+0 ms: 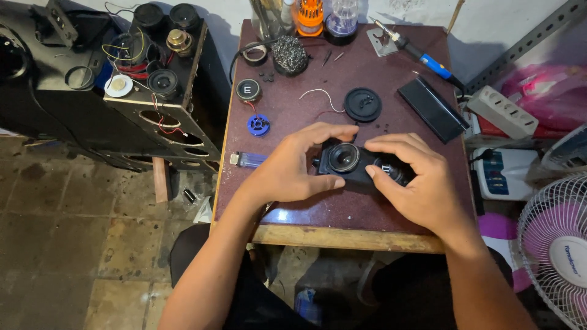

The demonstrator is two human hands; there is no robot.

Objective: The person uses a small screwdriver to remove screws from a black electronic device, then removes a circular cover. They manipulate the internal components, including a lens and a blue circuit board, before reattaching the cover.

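Observation:
A small black speaker unit (346, 160) with a round cone lies on the dark red table (318, 211), near its middle. My left hand (292, 168) grips the unit's left end, fingers curled over its top edge. My right hand (414, 182) holds the right end, with the thumb pressed on a round black part there. Both hands rest on the tabletop.
A black round cover (362, 104), white wire (320, 95), blue ring (258, 125), small round speaker (248, 90), clear lighter (247, 160), black flat case (433, 109), soldering iron (418, 54) and wire-wool holder (288, 55) lie on the table. A speaker panel (156, 79) stands left, a fan (559, 244) right.

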